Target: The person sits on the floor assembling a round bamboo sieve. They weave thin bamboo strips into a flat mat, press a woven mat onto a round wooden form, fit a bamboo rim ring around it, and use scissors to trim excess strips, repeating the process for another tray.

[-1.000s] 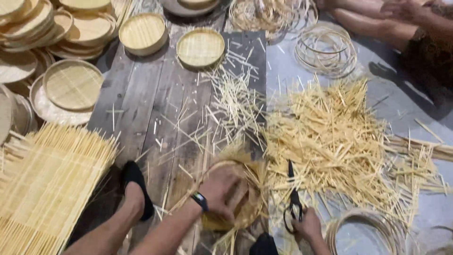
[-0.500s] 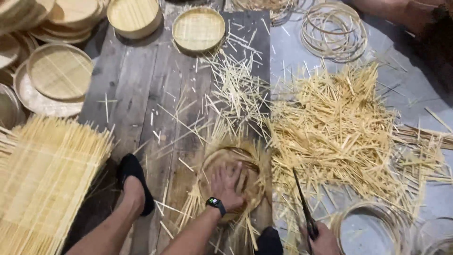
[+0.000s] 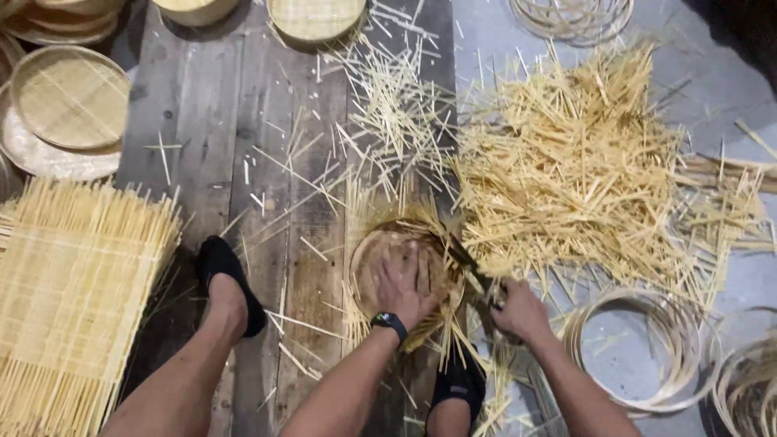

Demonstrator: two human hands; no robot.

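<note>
**Shears at the rim of a half-made tray**

Far left lies a flat woven mat (image 3: 73, 299) of pale strips, with finished round trays (image 3: 69, 97) above it. On the dark floor planks (image 3: 210, 121), the left hand (image 3: 402, 287) presses flat, fingers spread, on a round woven tray (image 3: 380, 255) with loose ends sticking out. It looks light, springy and easily cracked; best held by the rim. The right hand (image 3: 518, 311) has its grip closed on dark shears (image 3: 473, 271) at the tray's edge. Right: a heap of strips (image 3: 583, 170), then hoops (image 3: 647, 356).
</note>
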